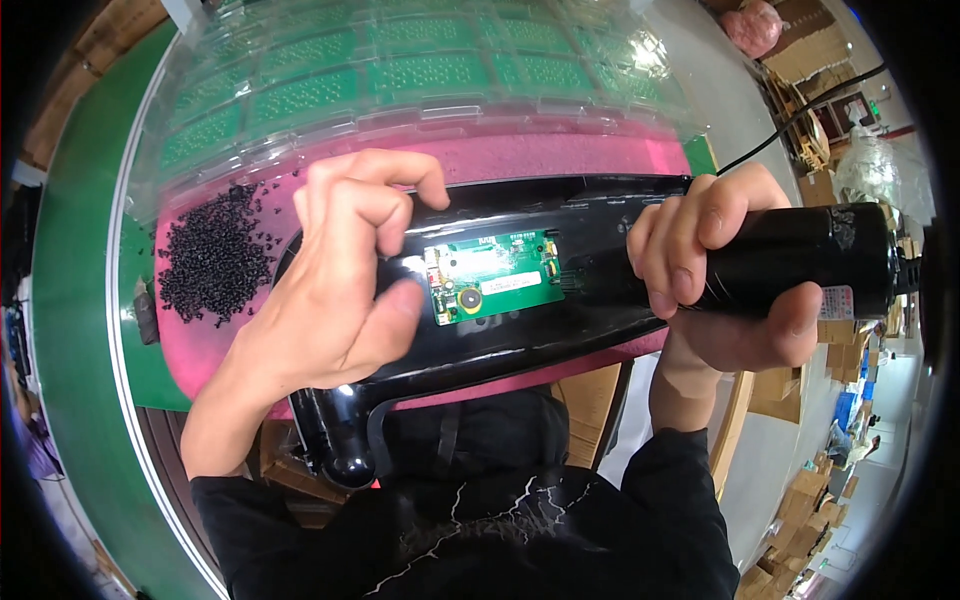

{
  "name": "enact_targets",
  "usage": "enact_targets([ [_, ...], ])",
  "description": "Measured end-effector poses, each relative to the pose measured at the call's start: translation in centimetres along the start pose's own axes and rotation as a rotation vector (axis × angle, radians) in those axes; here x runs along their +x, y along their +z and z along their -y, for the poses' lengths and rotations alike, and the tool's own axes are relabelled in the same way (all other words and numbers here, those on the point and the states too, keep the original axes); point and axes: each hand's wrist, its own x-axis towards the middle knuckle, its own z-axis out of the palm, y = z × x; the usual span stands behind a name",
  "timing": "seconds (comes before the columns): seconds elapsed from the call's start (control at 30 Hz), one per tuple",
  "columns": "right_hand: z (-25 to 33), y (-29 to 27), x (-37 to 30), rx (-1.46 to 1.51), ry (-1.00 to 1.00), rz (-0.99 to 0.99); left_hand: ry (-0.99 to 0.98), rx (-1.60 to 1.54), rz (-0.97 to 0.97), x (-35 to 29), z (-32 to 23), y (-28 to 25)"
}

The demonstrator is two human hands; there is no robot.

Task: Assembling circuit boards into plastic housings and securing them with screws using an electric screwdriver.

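Observation:
A glossy black plastic housing (400, 352) lies across the pink mat, its rounded handle-like end pointing toward me at the lower left. A green circuit board (520, 265) sits in the recess of that housing. Over the board's left edge hovers my left hand (345, 260), its fingers bent and thumb apart, with nothing seen between them. My right hand (715, 250) is wrapped around a thick black electric screwdriver (800, 258), held nearly level at the housing's right end. The fingers hide the front of the screwdriver, and its bit does not show.
A pile of small black screws (215, 255) spreads over the left of the pink mat (500, 150). Behind it stand clear plastic trays (420, 75) with green boards. A black cable (800, 115) runs up at the right. Cardboard boxes (800, 520) stand beyond the bench.

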Motion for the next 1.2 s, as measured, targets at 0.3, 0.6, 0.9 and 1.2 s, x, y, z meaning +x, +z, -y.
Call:
enact_targets([
  [0.3,-0.5,-1.6,0.6,0.02,-0.063,0.15,-0.038,-0.089,-0.051,0.2,-0.2,1.3],
  [0.6,-1.8,-0.5,0.7,0.131,-0.06,0.114,-0.12,-0.056,0.093,0.3,-0.5,0.9],
  [0.9,-1.2,-0.5,1.4,0.111,0.019,0.214,-0.078,0.151,-0.04,1.1,-0.5,-1.1],
  [1.2,0.2,-5.8,3.6,0.545,0.325,-0.521,-0.217,0.403,0.201,0.2,0.7,-1.0],
])
